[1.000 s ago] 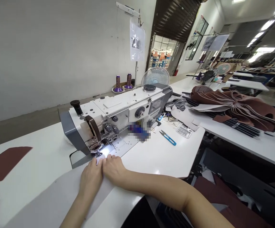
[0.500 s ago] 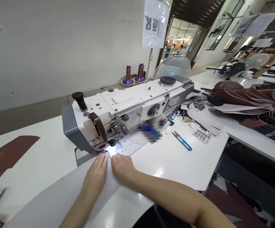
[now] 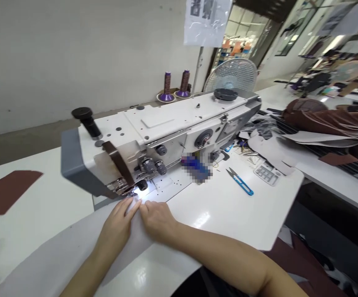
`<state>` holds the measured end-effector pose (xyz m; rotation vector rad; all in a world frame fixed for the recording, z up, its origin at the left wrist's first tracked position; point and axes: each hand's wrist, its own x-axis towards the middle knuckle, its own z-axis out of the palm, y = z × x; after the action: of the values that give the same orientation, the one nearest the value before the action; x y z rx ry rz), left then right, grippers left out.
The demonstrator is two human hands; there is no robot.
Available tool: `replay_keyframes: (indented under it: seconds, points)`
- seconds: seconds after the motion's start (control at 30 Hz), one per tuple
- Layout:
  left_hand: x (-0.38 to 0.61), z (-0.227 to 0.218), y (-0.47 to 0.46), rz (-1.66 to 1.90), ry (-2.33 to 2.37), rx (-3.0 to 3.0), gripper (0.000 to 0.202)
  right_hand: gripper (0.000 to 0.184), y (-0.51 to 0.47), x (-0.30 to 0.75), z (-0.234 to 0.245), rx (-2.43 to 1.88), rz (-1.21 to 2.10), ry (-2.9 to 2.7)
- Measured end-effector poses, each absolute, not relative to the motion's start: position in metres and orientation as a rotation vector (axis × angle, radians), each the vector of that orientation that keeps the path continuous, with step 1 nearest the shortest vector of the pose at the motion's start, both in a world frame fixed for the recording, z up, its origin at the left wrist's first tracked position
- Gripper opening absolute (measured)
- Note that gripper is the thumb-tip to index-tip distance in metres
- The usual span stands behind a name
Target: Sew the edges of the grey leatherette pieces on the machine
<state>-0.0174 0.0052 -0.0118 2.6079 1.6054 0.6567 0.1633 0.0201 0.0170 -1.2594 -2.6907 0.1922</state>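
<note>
A pale grey sheet of material lies on the white sewing table and runs up to the presser foot of an industrial sewing machine. My left hand holds the sheet just in front of the lit needle area. Beside it, my right hand presses the same sheet, the fingertips of the two hands close together. The sheet's edge at the foot is partly hidden by my fingers and the machine head.
Blue-handled thread snips and a blurred blue object lie on the table right of the machine. Brown leather pieces are piled on the right bench. Thread cones and a fan stand behind the machine.
The view has tilted and swung, shifting the machine in the picture. My hands have spread slightly apart on the sheet, which remains at the presser foot.
</note>
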Motion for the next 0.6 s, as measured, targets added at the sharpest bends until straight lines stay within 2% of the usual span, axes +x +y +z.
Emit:
replay_keyframes:
  seconds: [0.33,0.6]
  points:
    - [-0.001,-0.004,-0.004,0.57,1.801,2.665,0.043,0.019,0.02,0.163,0.01,-1.265,0.155,-2.705]
    - [0.009,-0.018,-0.017,0.763,1.983,2.639,0.049,0.015,0.02,0.16,0.011,-1.262,0.169,-2.722]
